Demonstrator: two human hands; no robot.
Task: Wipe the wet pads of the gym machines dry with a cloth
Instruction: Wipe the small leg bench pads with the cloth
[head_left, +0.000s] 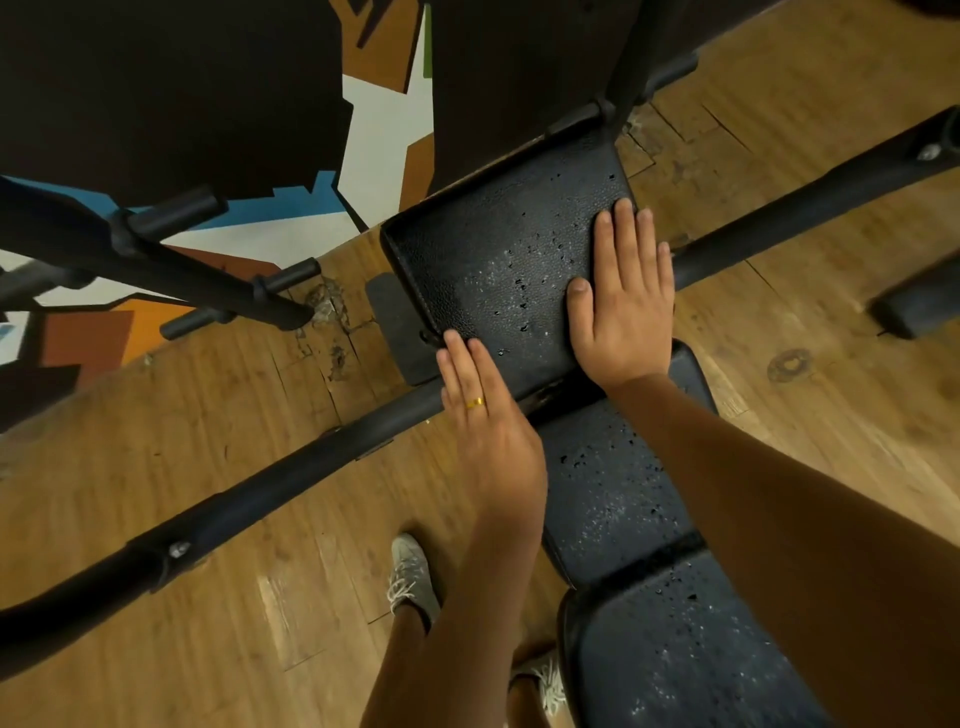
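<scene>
A black bench runs from the lower right toward the middle, made of three padded sections. The far pad (498, 260) is beaded with water drops, as are the middle pad (608, 488) and the near pad (691, 654). My right hand (623, 296) lies flat on the far pad's right side, fingers straight. My left hand (483, 410), with a gold ring, has its straight fingers touching that pad's near left corner. No cloth is in view.
A long black bar (291, 478) of the machine's frame crosses the wooden floor (208, 597) under the bench. A black rack with pegs (208, 291) stands at the left. A painted wall (384, 156) is behind. My shoes (413, 577) are beside the bench.
</scene>
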